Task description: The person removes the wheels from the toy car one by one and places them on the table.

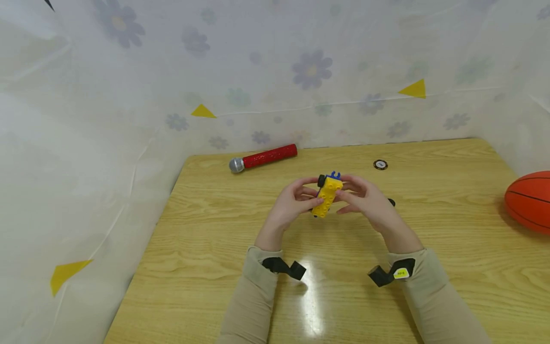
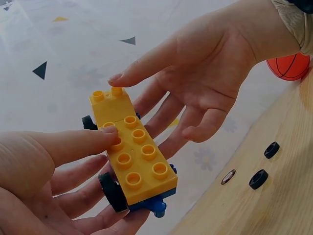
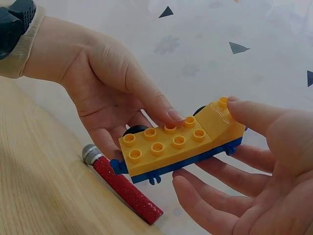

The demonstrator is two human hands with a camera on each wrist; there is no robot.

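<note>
Holding the toy car (image 1: 327, 196) between both hands, I keep it in the air above the middle of the table (image 1: 215, 229), a little toward the far edge. My left hand (image 1: 290, 204) takes it from the left side, with the thumb lying on the yellow studs and the fingers under the blue base. My right hand (image 1: 365, 200) takes it from the right side, with the thumb on the sloped yellow brick and the fingers spread below. So both hands are closed around the car, one at each long side, and both are equally near to it.

The long axis of the car runs away from me, toward the far edge of the table, leaning slightly to the right. The sloped brick with the blue hook is the far end, and the flat studded end points back at me. The studs face up. I see one black wheel at the far left; two loose wheels (image 2: 264, 165) lie on the table at my right.
</note>
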